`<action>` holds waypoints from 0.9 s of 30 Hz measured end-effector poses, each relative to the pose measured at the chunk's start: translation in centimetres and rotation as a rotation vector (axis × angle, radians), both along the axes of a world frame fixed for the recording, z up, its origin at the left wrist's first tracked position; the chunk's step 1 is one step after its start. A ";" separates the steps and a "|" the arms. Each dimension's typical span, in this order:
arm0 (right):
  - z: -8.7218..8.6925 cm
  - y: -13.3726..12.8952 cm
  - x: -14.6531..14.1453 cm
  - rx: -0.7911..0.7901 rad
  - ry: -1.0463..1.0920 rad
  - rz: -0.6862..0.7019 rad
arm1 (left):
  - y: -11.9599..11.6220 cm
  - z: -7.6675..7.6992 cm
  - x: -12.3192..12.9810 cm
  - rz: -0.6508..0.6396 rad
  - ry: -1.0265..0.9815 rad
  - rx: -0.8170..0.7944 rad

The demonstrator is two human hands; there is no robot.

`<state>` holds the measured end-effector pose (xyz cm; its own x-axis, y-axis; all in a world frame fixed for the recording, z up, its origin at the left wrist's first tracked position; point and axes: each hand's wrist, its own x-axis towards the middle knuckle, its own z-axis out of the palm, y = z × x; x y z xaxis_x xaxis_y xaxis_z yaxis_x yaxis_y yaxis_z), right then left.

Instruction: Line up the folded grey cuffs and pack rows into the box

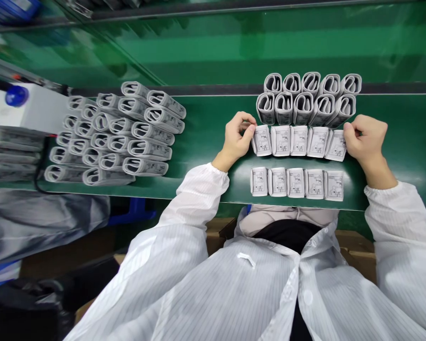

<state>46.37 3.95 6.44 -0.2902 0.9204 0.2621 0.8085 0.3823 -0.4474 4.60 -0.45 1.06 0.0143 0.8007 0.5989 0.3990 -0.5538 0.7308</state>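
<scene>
Folded grey cuffs with printed line drawings, looking like rolled blood pressure cuffs, lie on the green bench before me. My left hand is closed, its thumb and fingertips at the leftmost cuff of the middle row. At the other end of that row, my right hand is curled closed, thumb side against the rightmost cuff. Several cuffs sit side by side between my hands. Nearer to me lies another row of cuffs, printed faces up. Behind, cuffs stand in two tiers, coiled ends facing me.
A large stack of rolled cuffs fills the bench on the left. Beyond it are a white box with a blue knob and more stacked cuffs. A dark ledge runs along the back of the green bench.
</scene>
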 end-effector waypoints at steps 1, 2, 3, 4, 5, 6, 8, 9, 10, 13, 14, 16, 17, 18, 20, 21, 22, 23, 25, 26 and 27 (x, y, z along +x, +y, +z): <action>-0.1 0.1 0.0 0.019 0.027 0.011 | 0.0 0.0 0.0 -0.006 -0.002 0.002; -0.2 0.2 -0.1 0.048 0.059 0.023 | 0.0 0.0 -0.1 -0.011 -0.005 0.004; -0.3 0.2 -0.2 0.081 0.092 0.036 | 0.0 0.0 -0.1 -0.014 -0.007 0.002; -0.3 0.3 -0.3 0.114 0.124 0.050 | 0.0 0.0 -0.1 -0.016 -0.008 -0.002; -0.4 0.3 -0.4 0.141 0.151 0.061 | 0.0 0.0 -0.2 -0.018 -0.005 -0.011; -0.4 0.4 -0.5 0.160 0.170 0.070 | 0.0 0.0 -0.3 -0.021 0.000 -0.023; -0.5 0.4 -0.6 0.182 0.194 0.084 | 0.0 0.0 -0.3 -0.029 0.015 -0.049; -0.5 0.4 -0.6 0.194 0.206 0.090 | 0.0 0.1 -0.3 -0.035 0.020 -0.059; -0.5 0.4 -0.6 0.201 0.216 0.093 | 0.0 0.2 -0.3 -0.039 0.023 -0.065; -0.4 0.3 -0.5 0.147 0.194 0.079 | 0.0 0.5 -0.1 -0.048 0.012 -0.074; -0.3 0.3 -0.5 0.121 0.178 0.068 | 0.0 0.5 -0.1 -0.051 0.006 -0.078; -0.2 0.2 -0.4 0.091 0.152 0.048 | 0.0 0.6 0.0 -0.059 0.003 -0.090; -0.2 0.2 -0.4 0.090 0.147 0.042 | 0.0 0.6 0.1 -0.065 0.005 -0.096; -0.2 0.2 -0.4 0.100 0.151 0.038 | 0.0 0.5 0.1 -0.070 0.008 -0.101; -0.3 0.3 -0.4 0.126 0.166 0.040 | 0.0 0.4 0.1 -0.079 0.003 -0.098; -0.4 0.3 -0.4 0.138 0.175 0.046 | 0.0 0.3 0.0 -0.081 -0.003 -0.091; -0.5 0.4 -0.4 0.154 0.185 0.054 | 0.1 0.3 0.0 -0.081 -0.011 -0.081; -0.6 0.4 -0.4 0.170 0.191 0.062 | 0.1 0.3 0.1 -0.077 -0.017 -0.070; -0.8 0.6 -0.3 0.186 0.187 0.068 | 0.1 0.3 0.1 -0.061 -0.018 -0.048; -0.8 0.6 -0.3 0.194 0.183 0.068 | 0.0 0.3 0.1 -0.050 -0.012 -0.034; -0.7 0.6 -0.2 0.205 0.177 0.070 | 0.0 0.4 0.1 -0.037 -0.001 -0.015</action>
